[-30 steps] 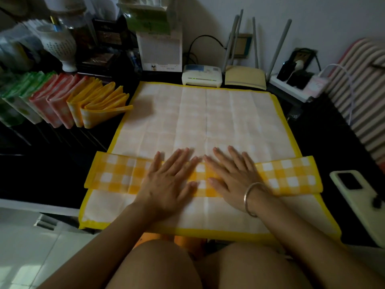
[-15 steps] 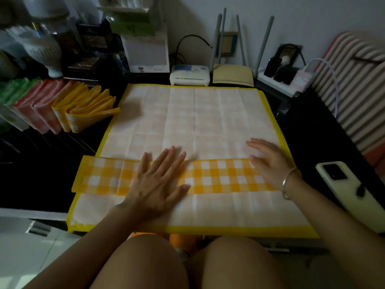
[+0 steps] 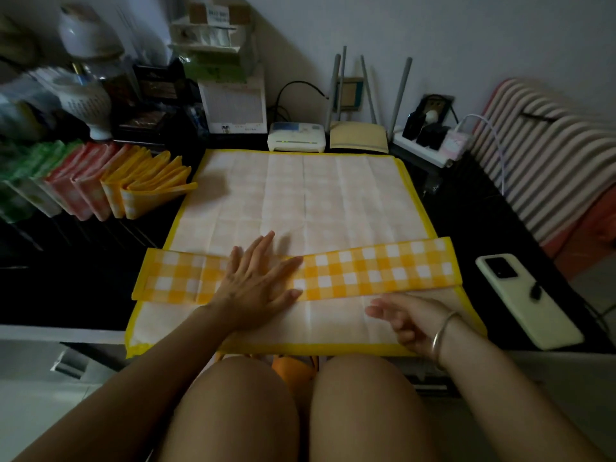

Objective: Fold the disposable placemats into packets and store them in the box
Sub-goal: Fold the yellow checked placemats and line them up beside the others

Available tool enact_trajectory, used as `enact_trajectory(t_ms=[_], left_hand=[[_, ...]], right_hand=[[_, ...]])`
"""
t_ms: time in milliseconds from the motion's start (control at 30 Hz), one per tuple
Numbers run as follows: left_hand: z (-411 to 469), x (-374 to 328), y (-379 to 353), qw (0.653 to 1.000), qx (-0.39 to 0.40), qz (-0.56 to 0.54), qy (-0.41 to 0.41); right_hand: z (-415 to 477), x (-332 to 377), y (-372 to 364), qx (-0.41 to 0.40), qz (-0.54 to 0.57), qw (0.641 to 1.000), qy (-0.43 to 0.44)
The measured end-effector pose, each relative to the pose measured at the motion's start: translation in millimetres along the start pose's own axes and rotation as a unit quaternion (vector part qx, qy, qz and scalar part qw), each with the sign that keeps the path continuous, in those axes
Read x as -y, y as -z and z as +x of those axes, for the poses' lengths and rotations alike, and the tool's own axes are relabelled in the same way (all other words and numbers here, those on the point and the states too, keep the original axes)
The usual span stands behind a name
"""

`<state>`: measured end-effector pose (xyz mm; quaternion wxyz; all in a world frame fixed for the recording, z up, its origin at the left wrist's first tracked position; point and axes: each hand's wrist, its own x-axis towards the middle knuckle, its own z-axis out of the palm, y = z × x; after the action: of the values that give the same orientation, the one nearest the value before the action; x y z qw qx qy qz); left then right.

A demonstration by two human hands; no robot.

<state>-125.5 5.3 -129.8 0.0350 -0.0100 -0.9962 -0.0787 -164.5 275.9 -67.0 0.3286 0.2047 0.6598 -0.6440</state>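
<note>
A pale placemat with a yellow border lies spread flat on the dark table in front of me. Across its near part lies a long folded strip of yellow-and-white check. My left hand presses flat on the strip left of its middle, fingers straight and spread. My right hand hovers over the mat's near right part, just below the strip, fingers loosely curled and holding nothing. At the left, folded packets in yellow, pink and green stand in a row; the box around them is hard to make out.
A pale phone with a cable lies on the table at the right. Behind the mat stand a white device, a router with antennas and a power strip. Jars and boxes crowd the back left. A striped cushion sits at the right.
My right hand slid right along the checked strip, then lifted off and drew back toward me. My left hand stayed pressed on the strip. The camera view shifted slightly.
</note>
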Motion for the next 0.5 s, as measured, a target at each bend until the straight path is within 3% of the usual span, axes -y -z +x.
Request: enact_trajectory(t_ms=[133,267,400,500], left_hand=[[9.4,-2.0,11.9,0.998,0.064,-0.011,0.012],[18.8,-5.1,26.6,0.996,0.093,0.008,0.014],[23.6,-13.9,34.0,0.996,0.060,0.071,-0.012],[19.9,-14.7,31.9,0.994,0.015,0.101,-0.041]], right_hand=[[2.2,6.7,-14.0,0.004,0.121,0.992,-0.025],[7.9,8.4,-23.5,-0.019,0.087,0.996,-0.007],[7.1,11.7,-28.3,-0.077,0.031,0.990,0.113],[-2.0,18.3,-38.0,-0.089,-0.068,0.962,0.248]])
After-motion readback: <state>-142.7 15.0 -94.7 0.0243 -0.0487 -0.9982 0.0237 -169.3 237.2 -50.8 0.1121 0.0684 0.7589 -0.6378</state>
